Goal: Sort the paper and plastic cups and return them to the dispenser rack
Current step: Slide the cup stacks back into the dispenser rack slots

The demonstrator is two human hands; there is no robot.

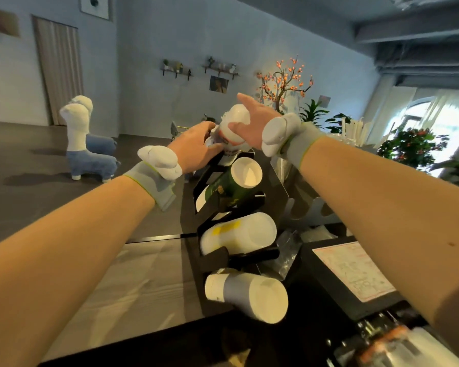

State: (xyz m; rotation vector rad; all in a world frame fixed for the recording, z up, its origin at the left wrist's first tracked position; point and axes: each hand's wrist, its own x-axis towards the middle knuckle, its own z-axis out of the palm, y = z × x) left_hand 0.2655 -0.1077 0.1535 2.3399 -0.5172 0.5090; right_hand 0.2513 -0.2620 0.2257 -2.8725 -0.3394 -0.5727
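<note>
A black dispenser rack (217, 207) stands on the counter with cup stacks lying in its slots. At its top slot, a white stack of cups with red print (232, 128) is held between both hands. My left hand (196, 147) grips its lower left side. My right hand (252, 123) wraps its upper right side, fingers spread over the cup's end. Below sit a dark green paper cup stack (231, 185), a translucent plastic cup stack with a yellow label (239, 233), and a grey and white paper cup stack (247, 298).
A grey counter (143, 274) runs left of the rack. A black machine with a printed label (353, 268) sits to the right, with a metal container (286, 170) behind the rack. Alpaca-shaped stools (85, 144) stand on the floor at left. Plants (414, 144) line the far right.
</note>
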